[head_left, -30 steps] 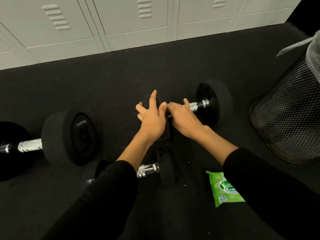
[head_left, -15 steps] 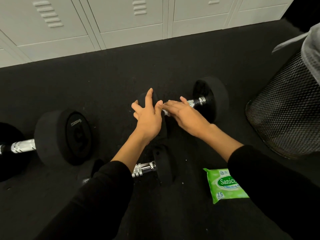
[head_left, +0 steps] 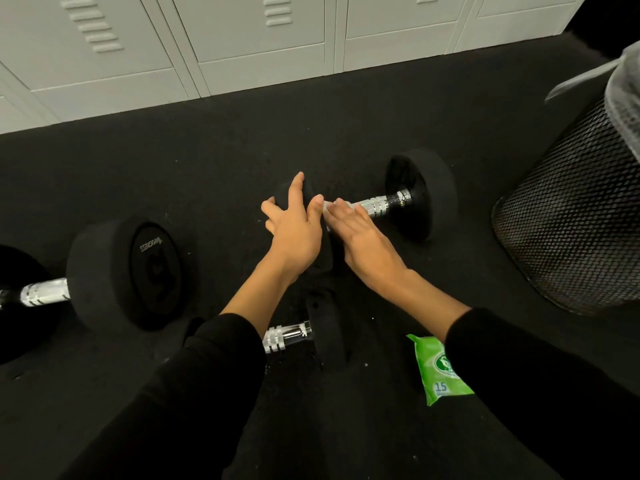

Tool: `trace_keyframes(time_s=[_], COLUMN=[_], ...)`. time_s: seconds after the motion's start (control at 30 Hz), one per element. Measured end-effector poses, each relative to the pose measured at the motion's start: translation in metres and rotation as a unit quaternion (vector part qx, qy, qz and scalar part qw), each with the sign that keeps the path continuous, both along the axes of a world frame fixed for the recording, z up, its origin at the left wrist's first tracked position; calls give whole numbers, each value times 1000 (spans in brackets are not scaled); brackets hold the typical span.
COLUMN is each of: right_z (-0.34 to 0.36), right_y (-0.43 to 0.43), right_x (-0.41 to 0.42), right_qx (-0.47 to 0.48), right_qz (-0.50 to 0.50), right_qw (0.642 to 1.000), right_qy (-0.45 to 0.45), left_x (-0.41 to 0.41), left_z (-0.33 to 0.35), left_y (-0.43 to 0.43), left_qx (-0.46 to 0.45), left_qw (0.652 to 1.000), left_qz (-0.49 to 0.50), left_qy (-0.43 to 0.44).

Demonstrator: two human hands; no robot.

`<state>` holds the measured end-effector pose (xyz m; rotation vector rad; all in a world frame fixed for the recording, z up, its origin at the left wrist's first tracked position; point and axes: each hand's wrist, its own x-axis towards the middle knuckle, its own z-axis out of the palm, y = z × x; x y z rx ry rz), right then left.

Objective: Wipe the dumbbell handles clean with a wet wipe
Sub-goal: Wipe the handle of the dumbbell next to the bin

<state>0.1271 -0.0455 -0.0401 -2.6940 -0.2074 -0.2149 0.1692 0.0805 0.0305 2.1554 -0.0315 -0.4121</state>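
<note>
Change since the earlier frame: my right hand (head_left: 363,237) has slid slightly along the dumbbell handle (head_left: 377,206) toward the left hand; little else has shifted. Item, far dumbbell: lies on the floor (head_left: 207,161) near the mesh bin (head_left: 568,216), its left weight (head_left: 294,199) under my left hand (head_left: 294,230). Left hand: fingers spread, draped open over that weight, steadying it. Right hand: fingers curled flat over the handle, pressing a white wet wipe (head_left: 329,205) against it. Method, in my judgement: hold the weight still, wrap the wipe round the bar, stroke its full length. Wipe pack (head_left: 436,368): on the floor beside my right sleeve.
</note>
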Motion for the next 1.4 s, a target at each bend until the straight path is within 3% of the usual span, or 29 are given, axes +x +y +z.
trace_keyframes(time_s=[0.13,0.33,0.57,0.87,1.13,1.4], right_z=[6,25,-1,48,14,-1], right_y=[-7,0,-17,5,-6,-2], right_x=[4,42,6,62,15,-8], right_qx=[-49,-52,-45,-30,3,-55], right_qz=[24,10,76,-31,35,18], right_qw=[998,995,996,976,999,998], right_qy=[9,84,-14,214,33,-31], left_x=[-2,-1,0,-3,-2,-4], left_z=[1,1,-1,-1,-4,-3], left_y=[0,1,1,1,2,1], left_qx=[-2,-3,2,-1,-4,3], left_qw=[1000,1000,1000,1000,1000,1000], left_qz=[-1,3,1,1,-2,2], left_qy=[-2,-1,-7,-6,-15,-19])
